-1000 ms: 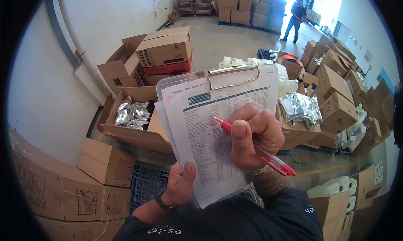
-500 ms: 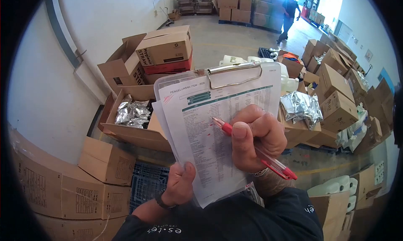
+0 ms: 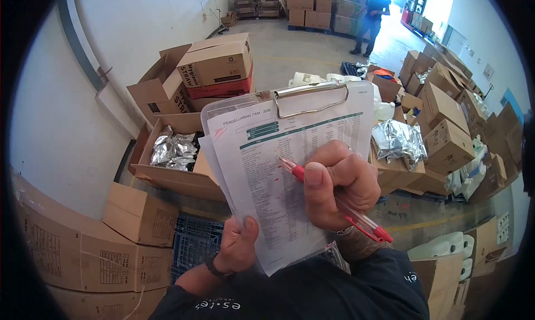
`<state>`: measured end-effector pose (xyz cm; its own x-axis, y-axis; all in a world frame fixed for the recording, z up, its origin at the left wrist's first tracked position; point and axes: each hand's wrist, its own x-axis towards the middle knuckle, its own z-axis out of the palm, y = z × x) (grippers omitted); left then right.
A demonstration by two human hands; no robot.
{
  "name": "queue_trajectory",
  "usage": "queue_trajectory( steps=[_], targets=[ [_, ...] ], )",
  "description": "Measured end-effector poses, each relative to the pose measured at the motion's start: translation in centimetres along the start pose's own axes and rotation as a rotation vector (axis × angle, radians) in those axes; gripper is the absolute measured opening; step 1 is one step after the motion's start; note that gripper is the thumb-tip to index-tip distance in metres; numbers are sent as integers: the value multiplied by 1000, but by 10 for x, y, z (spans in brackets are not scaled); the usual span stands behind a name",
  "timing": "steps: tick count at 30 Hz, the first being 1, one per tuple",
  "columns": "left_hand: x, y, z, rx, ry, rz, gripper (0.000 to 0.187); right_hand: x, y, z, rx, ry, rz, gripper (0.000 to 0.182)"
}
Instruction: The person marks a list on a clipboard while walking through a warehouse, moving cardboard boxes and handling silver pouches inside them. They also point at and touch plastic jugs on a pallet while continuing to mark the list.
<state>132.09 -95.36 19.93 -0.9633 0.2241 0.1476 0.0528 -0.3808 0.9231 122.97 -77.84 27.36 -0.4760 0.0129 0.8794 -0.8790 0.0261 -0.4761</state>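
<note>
My left hand [image 3: 238, 246] grips the lower left edge of a clipboard [image 3: 220, 106], its thumb over the papers and its other fingers hidden behind. A metal clip [image 3: 311, 101] holds a printed list [image 3: 262, 192] with green header bars and a few red marks. In my right hand [image 3: 345, 183] is a red pen [image 3: 365, 225], pinched between thumb and fingers. Its tip points up and left, close over the upper left rows of the list. The right hand overlaps the right side of the sheet.
An open carton [image 3: 178, 178] of silver pouches [image 3: 175, 147] lies to the left, with straw boxes [image 3: 217, 61] behind. Silver packs [image 3: 398, 142] sit on cartons at right. Blue pallets [image 3: 195, 242], stacked cartons [image 3: 111, 253] and white jugs [image 3: 440, 247] surround me. A person [image 3: 372, 22] stands far back.
The person in the background has shifted slightly left and now stands with arms bent in front. My right hand and pen have moved a touch left; both grips are unchanged.
</note>
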Motion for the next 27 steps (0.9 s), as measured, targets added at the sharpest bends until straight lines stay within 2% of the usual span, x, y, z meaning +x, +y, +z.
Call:
queue_trajectory(
  steps=[3, 6, 8, 21, 23, 27],
  targets=[
    [2, -6, -2, -23, -9, 31, 51, 1, 0, -1, -10, 18, -9, 29],
    [5, -5, 0, -17, -19, 46, 51, 2, -1, -4, -43, -94, -37, 22],
    [5, -5, 0, -11, -17, 40, 51, 3, 0, 0, -39, 16, -8, 29],
    [6, -6, -6, 3, -19, 19, 47, 5, 9, 1, -97, -1, -44, 28],
    [7, -4, -3, 53, 18, 13, 50, 1, 10, 1, 93, 104, 71, 28],
    [12, -3, 0, 73, 63, 11, 52, 2, 16, -2, 180, 122, 55, 29]
  ],
)
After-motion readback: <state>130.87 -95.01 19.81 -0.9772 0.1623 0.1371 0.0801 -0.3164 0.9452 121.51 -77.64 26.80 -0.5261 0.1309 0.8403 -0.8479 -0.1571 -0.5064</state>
